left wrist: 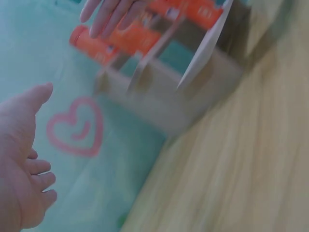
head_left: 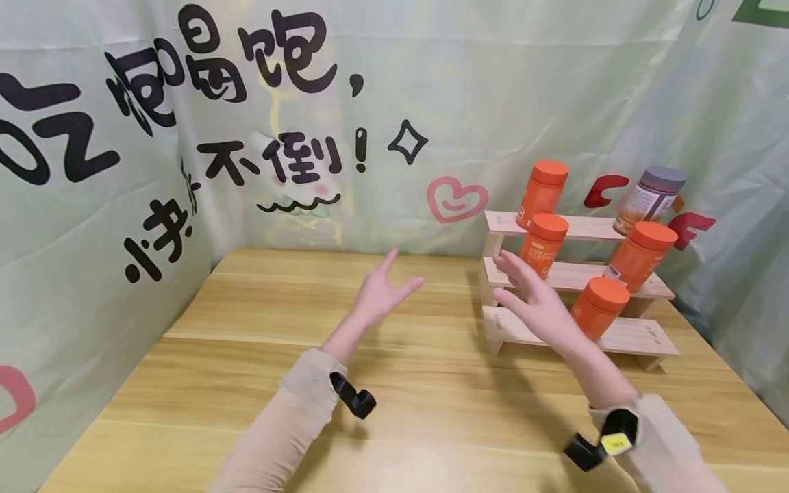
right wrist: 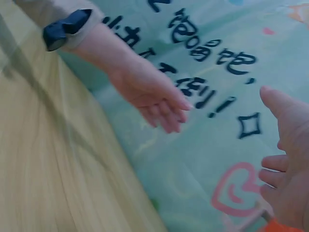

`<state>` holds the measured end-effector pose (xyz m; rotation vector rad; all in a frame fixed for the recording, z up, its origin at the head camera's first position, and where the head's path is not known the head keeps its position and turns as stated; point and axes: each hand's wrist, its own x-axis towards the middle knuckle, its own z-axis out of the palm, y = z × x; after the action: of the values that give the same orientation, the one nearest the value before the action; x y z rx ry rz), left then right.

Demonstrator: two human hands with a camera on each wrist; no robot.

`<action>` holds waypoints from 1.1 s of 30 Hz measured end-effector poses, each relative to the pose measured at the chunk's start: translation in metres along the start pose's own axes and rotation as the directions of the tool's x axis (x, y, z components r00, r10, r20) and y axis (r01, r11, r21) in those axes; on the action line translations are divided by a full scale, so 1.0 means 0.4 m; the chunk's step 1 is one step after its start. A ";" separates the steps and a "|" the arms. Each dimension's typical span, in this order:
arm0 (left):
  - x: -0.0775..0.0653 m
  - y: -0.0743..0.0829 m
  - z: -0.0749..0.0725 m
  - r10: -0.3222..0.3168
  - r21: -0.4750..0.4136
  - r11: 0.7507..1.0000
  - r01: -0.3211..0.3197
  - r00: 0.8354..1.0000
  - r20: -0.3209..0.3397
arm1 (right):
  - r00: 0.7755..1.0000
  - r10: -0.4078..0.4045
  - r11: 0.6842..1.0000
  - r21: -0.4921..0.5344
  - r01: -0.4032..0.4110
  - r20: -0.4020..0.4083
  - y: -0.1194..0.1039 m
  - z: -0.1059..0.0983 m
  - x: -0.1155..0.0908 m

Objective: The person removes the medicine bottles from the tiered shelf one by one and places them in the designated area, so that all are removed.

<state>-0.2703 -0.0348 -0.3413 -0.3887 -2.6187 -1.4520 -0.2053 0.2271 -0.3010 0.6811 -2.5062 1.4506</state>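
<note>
Held out over the middle of the table is my left hand (head_left: 380, 294), its thumb spread from the fingers and nothing in its grasp. My right hand (head_left: 541, 308), also holding nothing, hovers in front of a three-tier wooden shelf (head_left: 514, 327) and overlaps it in the head view. Orange jars with orange lids stand on the tiers: one jar (head_left: 539, 195) on top, two on the middle tier, including a right-hand jar (head_left: 641, 257), and one jar (head_left: 598, 309) at the bottom. At the top right stands a brownish jar with a greyish-purple lid (head_left: 650, 198).
The wooden table (head_left: 394, 431) runs back to a pale green cloth backdrop (head_left: 394, 82) with black writing and a pink heart. More cloth hangs along the left and right sides. The shelf occupies the table's back right. Small black cameras (head_left: 357, 398) sit on both wrists.
</note>
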 end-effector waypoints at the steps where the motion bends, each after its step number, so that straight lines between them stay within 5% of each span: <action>1: -0.005 0.003 0.016 0.000 -0.038 0.999 0.000 1.000 0.011 | 1.000 -0.014 1.000 0.028 0.014 0.006 0.001 -0.015 -0.017; 6: -0.032 0.022 0.079 0.003 -0.139 0.990 0.010 0.996 0.090 | 0.996 -0.062 0.991 0.125 0.054 0.063 0.014 -0.104 -0.106; 12: -0.040 0.045 0.138 0.010 -0.137 0.990 0.011 0.988 0.152 | 0.991 -0.072 0.976 0.215 0.047 0.112 0.060 -0.227 -0.198; 18: -0.038 0.054 0.199 -0.019 -0.103 0.994 0.040 0.980 0.197 | 0.996 -0.080 0.938 0.341 0.061 0.041 0.133 -0.334 -0.274; 23: -0.037 0.060 0.237 -0.030 -0.087 0.995 0.050 0.975 0.220 | 0.986 -0.091 0.850 0.504 0.149 -0.139 0.314 -0.438 -0.331; 26: -0.034 0.065 0.254 -0.022 -0.081 0.996 0.041 0.974 0.226 | 0.977 -0.041 0.844 0.517 0.145 -0.207 0.479 -0.511 -0.365; 29: -0.033 0.068 0.267 -0.014 -0.082 0.996 0.034 0.974 0.227 | 0.975 0.075 0.875 0.482 0.037 -0.210 0.608 -0.556 -0.391; 33: -0.033 0.066 0.285 -0.026 -0.087 0.995 0.048 0.971 0.237 | 0.953 0.274 0.923 0.312 -0.223 -0.132 0.616 -0.544 -0.401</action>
<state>-0.2481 0.0728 -0.3836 -0.5577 -2.7588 -1.6358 -0.1958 0.5658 -0.4387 0.2616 -2.3321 1.9081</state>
